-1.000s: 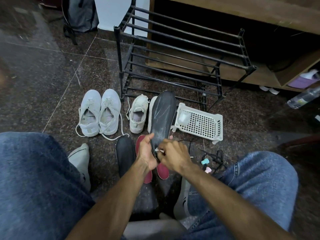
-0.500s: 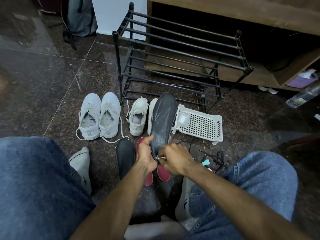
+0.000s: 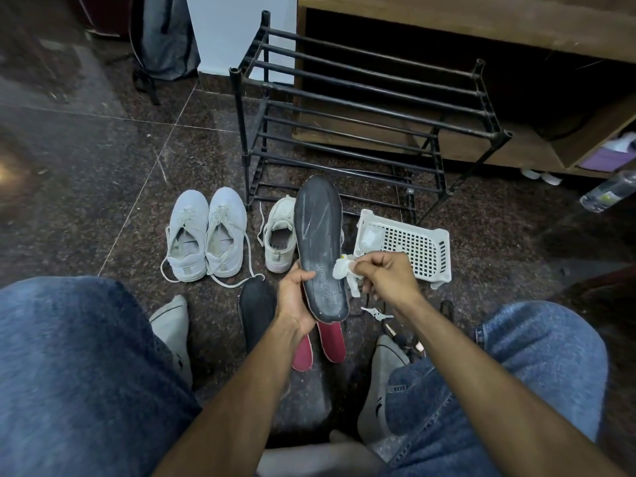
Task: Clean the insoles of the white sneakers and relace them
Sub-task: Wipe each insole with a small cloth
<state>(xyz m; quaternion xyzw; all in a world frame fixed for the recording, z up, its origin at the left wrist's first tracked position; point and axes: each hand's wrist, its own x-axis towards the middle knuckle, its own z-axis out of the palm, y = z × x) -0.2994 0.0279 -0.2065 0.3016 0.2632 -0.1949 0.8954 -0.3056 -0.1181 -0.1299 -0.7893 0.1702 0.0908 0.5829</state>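
My left hand [image 3: 295,297] grips the heel end of a dark grey insole [image 3: 320,242], held upright with its toe pointing away. My right hand [image 3: 385,275] pinches a crumpled white wipe [image 3: 346,270] just right of the insole's heel half. A second dark insole [image 3: 256,309] and two red insoles [image 3: 332,339] lie on the floor under my hands. A pair of white sneakers [image 3: 206,235] stands to the left with loose laces. Another white sneaker [image 3: 279,235] stands beside the held insole, which hides most of its mate.
A white perforated plastic basket [image 3: 413,242] lies right of the insole. A black metal shoe rack [image 3: 361,108] stands behind the shoes, against a wooden cabinet [image 3: 447,15]. Keys and cords [image 3: 378,313] lie near my right knee. A clear bottle [image 3: 609,191] lies far right.
My right hand has lifted off the insole's heel and moved right, so the white wipe now shows clear of the surface. The left hand keeps its grip on the insole.
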